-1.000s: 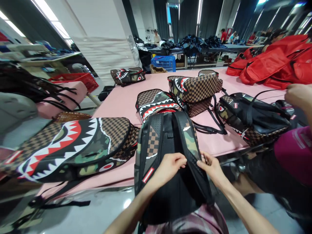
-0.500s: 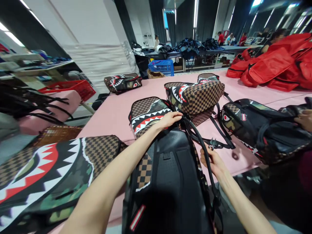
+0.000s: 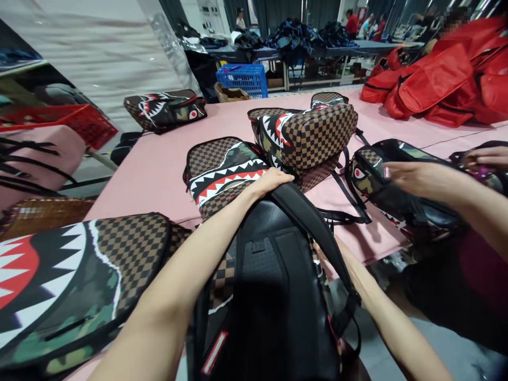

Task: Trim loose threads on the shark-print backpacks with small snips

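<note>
A backpack [image 3: 273, 296] with a black padded back panel and checkered camouflage sides lies in front of me, its back facing up. My left hand [image 3: 272, 180] reaches over its top end, fingers curled over the edge and gripping it. My right hand [image 3: 341, 259] is at the backpack's right side, beneath the black shoulder strap [image 3: 313, 227]. That strap hides its fingers.
On the pink table [image 3: 159, 159] are several shark-mouth backpacks: one flat [image 3: 222, 169], one upright [image 3: 313, 137], one far left [image 3: 162, 108], one near left [image 3: 79, 280]. A co-worker's hands [image 3: 416, 180] handle a backpack [image 3: 381, 159] at right. Red bags [image 3: 436, 79], a blue crate [image 3: 242, 79] and a red basket [image 3: 79, 119] lie beyond.
My left hand went from the straps to the backpack's top end and stays gripping there. My right hand slid under the strap. The view moved closer, and the co-worker's hand reached in.
</note>
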### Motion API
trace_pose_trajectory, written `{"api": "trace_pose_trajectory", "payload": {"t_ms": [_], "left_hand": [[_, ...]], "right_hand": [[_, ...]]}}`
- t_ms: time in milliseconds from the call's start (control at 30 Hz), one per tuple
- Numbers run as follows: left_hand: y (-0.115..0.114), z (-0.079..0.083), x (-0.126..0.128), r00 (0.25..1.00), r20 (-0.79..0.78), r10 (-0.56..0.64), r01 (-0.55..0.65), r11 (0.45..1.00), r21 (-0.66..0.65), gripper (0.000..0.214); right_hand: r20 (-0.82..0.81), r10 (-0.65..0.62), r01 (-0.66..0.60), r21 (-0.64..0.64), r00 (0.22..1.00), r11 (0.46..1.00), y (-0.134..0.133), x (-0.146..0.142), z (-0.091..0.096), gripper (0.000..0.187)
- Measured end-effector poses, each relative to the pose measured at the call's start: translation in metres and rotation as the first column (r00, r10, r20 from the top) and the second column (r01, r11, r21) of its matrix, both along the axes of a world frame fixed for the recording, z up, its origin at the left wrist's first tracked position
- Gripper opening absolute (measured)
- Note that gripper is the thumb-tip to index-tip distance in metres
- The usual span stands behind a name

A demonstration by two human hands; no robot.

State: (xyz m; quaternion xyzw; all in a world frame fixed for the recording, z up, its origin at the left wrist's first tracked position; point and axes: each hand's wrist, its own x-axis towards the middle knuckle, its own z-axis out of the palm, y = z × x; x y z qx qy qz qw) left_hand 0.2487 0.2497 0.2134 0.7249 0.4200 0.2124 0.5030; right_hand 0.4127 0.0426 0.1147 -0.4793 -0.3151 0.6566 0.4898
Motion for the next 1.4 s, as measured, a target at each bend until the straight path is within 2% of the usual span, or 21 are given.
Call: {"api": "trace_pose_trajectory", "payload": {"t_ms": [100, 233, 367, 533, 600, 700, 800, 867, 900, 933, 967, 1000, 1067, 1100, 1167, 1233, 1400], "left_hand": [[0.001, -0.002, 0.002, 1.000, -0.023, 0.021, -0.020, 0.999, 0.025, 0.030], [0.003, -0.007, 0.002, 0.998, -0.053, 0.023, -0.022, 0.999, 0.026, 0.029], [0.003, -0.009, 0.001, 0.997, -0.061, 0.036, -0.035, 0.999, 0.023, 0.030], [0.001, -0.008, 0.003, 0.996, -0.083, 0.039, -0.036, 0.999, 0.027, 0.030], [-0.001, -0.005, 0.004, 0.991, -0.128, 0.040, -0.030, 0.996, 0.078, 0.030], [-0.011, 0.002, 0.002, 0.983, -0.166, 0.079, -0.032, 0.963, 0.268, 0.027], [-0.050, 0.007, -0.008, 0.968, -0.018, 0.248, -0.221, 0.890, 0.399, 0.019], [-0.096, 0.002, -0.015, 0.935, 0.061, 0.349, -0.346, 0.863, 0.368, 0.020], [-0.124, -0.004, -0.017, 0.935, 0.057, 0.349, -0.347, 0.876, 0.335, 0.020], [-0.153, -0.013, -0.017, 0.951, 0.032, 0.308, -0.304, 0.909, 0.284, 0.017], [-0.183, -0.023, -0.015, 0.981, -0.008, 0.196, -0.192, 0.969, 0.155, 0.016], [-0.211, -0.034, -0.010, 0.998, -0.020, 0.066, -0.066, 0.998, 0.006, 0.017], [-0.257, -0.054, 0.004, 0.999, 0.019, -0.032, 0.034, 0.992, -0.118, 0.012], [-0.274, -0.062, 0.012, 0.997, 0.072, -0.029, 0.043, 0.978, -0.202, 0.012], [-0.293, -0.071, 0.027, 0.986, 0.152, 0.074, -0.013, 0.930, -0.367, 0.014], [-0.300, -0.074, 0.035, 0.972, 0.171, 0.161, -0.061, 0.876, -0.478, 0.018], [-0.303, -0.075, 0.035, 0.976, 0.150, 0.158, -0.052, 0.837, -0.545, 0.032]], "right_hand": [[-0.026, -0.005, 0.004, -0.042, 1.000, 0.999, -0.007, 0.004, 0.011, 0.043], [-0.075, -0.020, 0.015, -0.059, 0.997, 0.998, -0.017, 0.008, 0.019, 0.043], [-0.139, -0.026, 0.012, -0.100, 0.990, 0.995, -0.035, 0.009, 0.012, 0.041], [-0.095, -0.059, 0.047, -0.125, 0.994, 0.991, -0.063, 0.015, 0.002, 0.038], [-0.096, -0.095, 0.082, -0.136, 0.991, 0.987, -0.069, 0.016, 0.002, 0.038], [-0.132, -0.175, 0.155, -0.150, 0.976, 0.977, -0.072, 0.014, 0.005, 0.034], [-0.192, -0.238, 0.212, -0.150, 0.952, 0.966, -0.070, 0.012, 0.011, 0.027], [-0.235, -0.259, 0.229, -0.148, 0.937, 0.962, -0.069, 0.011, 0.014, 0.024], [-0.253, -0.265, 0.234, -0.148, 0.930, 0.961, -0.069, 0.010, 0.015, 0.022], [-0.265, -0.274, 0.241, -0.149, 0.924, 0.959, -0.069, 0.008, 0.017, 0.020], [-0.274, -0.278, 0.245, -0.148, 0.921, 0.958, -0.070, 0.007, 0.018, 0.018], [-0.278, -0.280, 0.249, -0.143, 0.919, 0.958, -0.070, 0.005, 0.019, 0.017], [-0.275, -0.273, 0.249, -0.120, 0.922, 0.961, -0.071, 0.000, 0.022, 0.017], [-0.262, -0.258, 0.239, -0.103, 0.930, 0.965, -0.072, -0.002, 0.024, 0.019], [-0.176, -0.240, 0.236, -0.046, 0.955, 0.971, -0.075, -0.006, 0.028, 0.024], [-0.051, -0.261, 0.263, 0.027, 0.964, 0.965, -0.078, -0.006, 0.032, 0.027], [0.117, -0.350, 0.336, 0.128, 0.929, 0.933, -0.097, 0.005, 0.032, 0.030]]}}
